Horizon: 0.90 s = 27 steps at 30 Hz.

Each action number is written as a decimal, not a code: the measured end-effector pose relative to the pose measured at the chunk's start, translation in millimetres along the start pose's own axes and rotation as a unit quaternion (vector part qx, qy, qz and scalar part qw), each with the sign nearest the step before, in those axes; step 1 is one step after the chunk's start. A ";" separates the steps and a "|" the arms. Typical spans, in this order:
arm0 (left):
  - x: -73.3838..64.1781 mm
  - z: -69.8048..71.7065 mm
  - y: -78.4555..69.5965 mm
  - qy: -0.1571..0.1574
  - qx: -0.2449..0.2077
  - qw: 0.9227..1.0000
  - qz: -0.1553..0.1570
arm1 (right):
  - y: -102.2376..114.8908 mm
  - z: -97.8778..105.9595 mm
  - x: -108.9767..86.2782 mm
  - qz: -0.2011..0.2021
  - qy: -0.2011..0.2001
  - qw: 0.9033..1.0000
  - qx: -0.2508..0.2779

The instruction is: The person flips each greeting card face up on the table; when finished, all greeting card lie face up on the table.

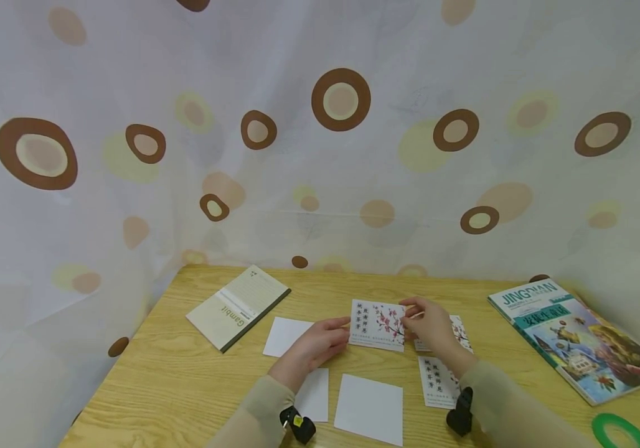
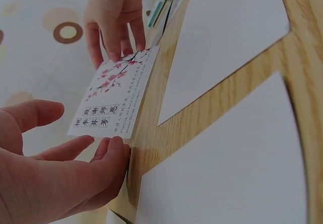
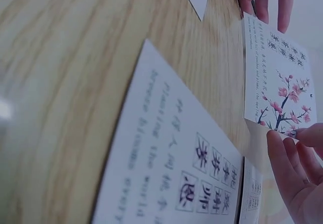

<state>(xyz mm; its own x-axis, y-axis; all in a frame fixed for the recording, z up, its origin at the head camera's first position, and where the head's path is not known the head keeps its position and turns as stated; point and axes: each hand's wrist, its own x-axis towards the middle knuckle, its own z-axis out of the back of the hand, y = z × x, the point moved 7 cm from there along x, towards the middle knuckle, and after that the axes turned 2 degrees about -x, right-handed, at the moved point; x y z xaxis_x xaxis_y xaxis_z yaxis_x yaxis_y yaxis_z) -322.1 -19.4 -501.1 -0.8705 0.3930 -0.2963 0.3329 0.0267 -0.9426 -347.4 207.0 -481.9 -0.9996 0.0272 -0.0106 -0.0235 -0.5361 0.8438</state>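
Observation:
A greeting card [image 1: 377, 326] printed with pink blossom branches and dark characters is raised slightly, tilted, above the middle of the wooden table. My right hand [image 1: 434, 328] pinches its right edge, the thumb on the printed face in the right wrist view. At the opposite edge, my left hand [image 1: 315, 344] touches the card with its fingertips; in the left wrist view its thumb [image 2: 38, 114] stands apart from the card. Two similar printed cards, one upper [image 1: 460, 333] and one lower [image 1: 439, 382], lie partly hidden by the right arm. Blank white cards [image 1: 369, 407] lie nearer to me.
Farther left is a Gambit notebook [image 1: 236, 308]. A glossy magazine [image 1: 583, 345] lies on the right, with a green ring [image 1: 617, 419] in front of it. Another white card [image 1: 283, 336] lies partly behind the left hand. A patterned curtain [image 1: 320, 168] hangs behind the table.

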 end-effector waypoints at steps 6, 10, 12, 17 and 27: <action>-0.2 1.6 3.2 -0.007 -0.004 1.000 0.015 | 0.3 -5.4 2.4 0.004 0.015 1.000 -0.013; 0.2 1.9 4.2 -0.010 -0.010 1.000 0.021 | -1.2 -7.5 4.0 0.001 0.020 0.999 -0.027; 0.3 1.8 3.7 -0.010 -0.013 1.000 0.021 | -1.2 -7.8 4.5 0.001 0.022 0.999 -0.031; 1.2 -0.1 2.9 -0.005 -0.016 1.000 0.017 | -1.1 -6.5 3.9 0.001 0.032 0.998 -0.048; 2.6 -0.9 3.3 -0.012 -0.026 0.999 0.026 | 0.7 -5.2 3.0 0.024 0.025 0.994 -0.108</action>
<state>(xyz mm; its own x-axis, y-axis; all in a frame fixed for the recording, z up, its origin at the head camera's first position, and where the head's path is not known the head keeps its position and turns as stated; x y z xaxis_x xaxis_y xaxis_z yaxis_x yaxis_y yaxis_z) -322.9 -17.5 -504.9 -0.8598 0.3735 -0.3482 0.3949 0.0541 -0.9171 -350.5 202.3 -484.2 -0.9992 -0.0407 -0.0047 0.0254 -0.7049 0.7089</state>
